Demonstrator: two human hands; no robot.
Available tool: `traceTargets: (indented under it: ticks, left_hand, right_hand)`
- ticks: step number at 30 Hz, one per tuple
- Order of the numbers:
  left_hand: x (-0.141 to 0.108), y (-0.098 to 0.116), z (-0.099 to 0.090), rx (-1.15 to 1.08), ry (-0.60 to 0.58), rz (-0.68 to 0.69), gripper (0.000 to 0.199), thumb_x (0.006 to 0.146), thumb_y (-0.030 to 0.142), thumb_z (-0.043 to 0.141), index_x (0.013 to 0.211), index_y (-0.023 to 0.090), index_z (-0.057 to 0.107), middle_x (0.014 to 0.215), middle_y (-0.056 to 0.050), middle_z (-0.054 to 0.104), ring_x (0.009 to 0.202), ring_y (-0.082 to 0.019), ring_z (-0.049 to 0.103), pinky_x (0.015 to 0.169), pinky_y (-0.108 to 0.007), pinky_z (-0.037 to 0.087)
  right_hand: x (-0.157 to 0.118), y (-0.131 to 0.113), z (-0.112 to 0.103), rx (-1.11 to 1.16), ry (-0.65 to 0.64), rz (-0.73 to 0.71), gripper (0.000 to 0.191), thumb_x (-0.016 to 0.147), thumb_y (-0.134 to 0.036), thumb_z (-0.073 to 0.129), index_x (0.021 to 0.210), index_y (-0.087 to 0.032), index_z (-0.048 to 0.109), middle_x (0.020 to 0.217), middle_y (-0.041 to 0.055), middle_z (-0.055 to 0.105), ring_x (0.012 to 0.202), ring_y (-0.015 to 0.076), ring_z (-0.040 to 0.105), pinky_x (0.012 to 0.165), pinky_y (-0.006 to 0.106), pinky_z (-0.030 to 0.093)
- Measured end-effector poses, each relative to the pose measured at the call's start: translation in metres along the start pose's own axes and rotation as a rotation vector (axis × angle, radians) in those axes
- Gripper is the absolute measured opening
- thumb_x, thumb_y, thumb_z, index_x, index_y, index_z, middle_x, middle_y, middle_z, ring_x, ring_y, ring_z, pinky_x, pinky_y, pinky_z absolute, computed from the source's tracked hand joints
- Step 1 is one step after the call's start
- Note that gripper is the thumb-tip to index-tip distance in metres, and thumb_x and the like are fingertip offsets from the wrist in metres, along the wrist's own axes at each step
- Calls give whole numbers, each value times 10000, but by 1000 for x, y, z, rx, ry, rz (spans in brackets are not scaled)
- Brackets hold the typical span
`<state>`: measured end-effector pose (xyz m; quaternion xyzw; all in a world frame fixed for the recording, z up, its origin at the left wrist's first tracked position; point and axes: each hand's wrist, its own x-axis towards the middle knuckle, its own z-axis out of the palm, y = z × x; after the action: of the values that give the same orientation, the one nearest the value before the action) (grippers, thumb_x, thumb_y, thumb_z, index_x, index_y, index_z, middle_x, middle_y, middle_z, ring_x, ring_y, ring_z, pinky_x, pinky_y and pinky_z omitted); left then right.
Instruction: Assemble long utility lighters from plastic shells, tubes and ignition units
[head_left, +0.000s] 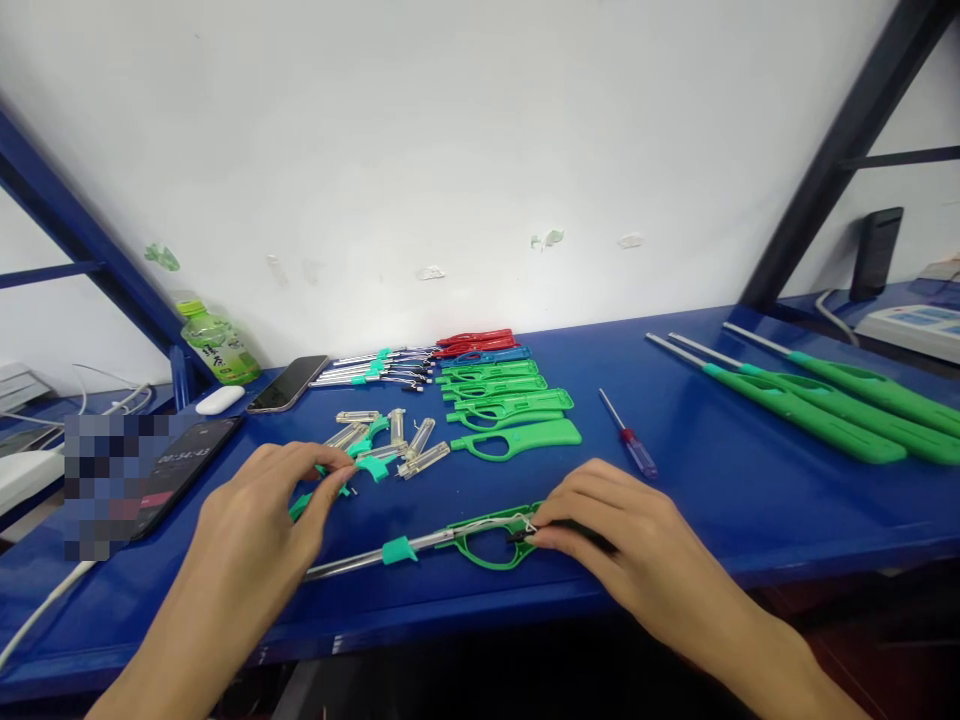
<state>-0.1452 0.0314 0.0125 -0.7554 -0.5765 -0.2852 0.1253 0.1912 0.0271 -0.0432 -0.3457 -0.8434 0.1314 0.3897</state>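
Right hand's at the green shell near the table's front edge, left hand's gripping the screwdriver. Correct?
Left hand's wrong. The head view shows the left hand at the small teal parts, while the screwdriver lies untouched on the table. The right hand is at the green shell, as stated.

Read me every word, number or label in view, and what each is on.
"00:54:4", last digit unclear: lit phone, left; its other text is too small.
Green bottle: label too blurred to read.
White device, far right: panel too blurred to read.
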Motion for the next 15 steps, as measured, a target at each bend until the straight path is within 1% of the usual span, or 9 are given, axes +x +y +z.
traceTargets:
  ticks: [2, 3, 5, 7, 9, 11, 15]
  left_hand:
    - [-7, 21, -7, -61, 28, 38, 201, 1021, 437, 575, 978, 301, 716, 881, 21, 744, 741, -201, 683, 549, -298, 436]
    - [-11, 31, -8, -112, -4, 70, 180, 1030, 427, 585, 983, 307, 710, 877, 37, 740, 721, -179, 677, 534, -281, 438]
    - [-19, 51, -6, -191, 12, 151, 156, 1058, 363, 573, 961, 300, 678, 850, 56, 719, 748, -158, 673, 633, -260, 488]
    - [-27, 64, 1, -214, -25, 192, 128, 1073, 297, 569, 975, 290, 652, 882, 59, 710, 801, -151, 660, 739, -257, 507]
    - [-33, 70, 8, -215, -65, 213, 99, 1078, 250, 572, 1005, 281, 632, 925, 50, 702, 850, -157, 641, 798, -267, 501]
    - [-35, 73, 15, -220, -83, 224, 88, 1079, 221, 574, 1020, 271, 616, 944, 38, 688, 875, -168, 617, 811, -283, 489]
    - [-33, 79, 24, -243, -55, 253, 126, 1076, 158, 556, 996, 246, 599, 926, 20, 658, 845, -185, 561, 785, -315, 472]
  right_hand:
    - [0, 0, 0, -6, -1, -1, 44, 1062, -261, 644, 1060, -260, 687, 1013, -38, 735, 960, 159, 622, 859, 315, 482]
    - [0, 0, 0, -10, -1, -3, 42, 1063, -259, 642, 1062, -258, 684, 1013, -36, 732, 961, 158, 621, 860, 313, 481]
    - [-1, 0, 0, -19, -1, -7, 42, 1066, -258, 637, 1068, -253, 679, 1015, -32, 725, 964, 157, 617, 857, 310, 479]
    - [-1, 0, 0, -33, 0, -7, 45, 1067, -270, 635, 1068, -249, 674, 1015, -28, 719, 962, 160, 612, 852, 313, 474]
    - [-1, 0, 0, -45, -3, -1, 52, 1068, -284, 633, 1064, -247, 669, 1015, -27, 714, 961, 164, 607, 850, 321, 467]
    - [-1, -1, 0, -50, -11, 4, 57, 1071, -290, 628, 1063, -247, 664, 1016, -28, 710, 963, 165, 603, 851, 325, 463]
    - [0, -1, 0, -47, -15, 4, 52, 1075, -288, 619, 1073, -250, 656, 1023, -34, 707, 968, 159, 598, 852, 317, 463]
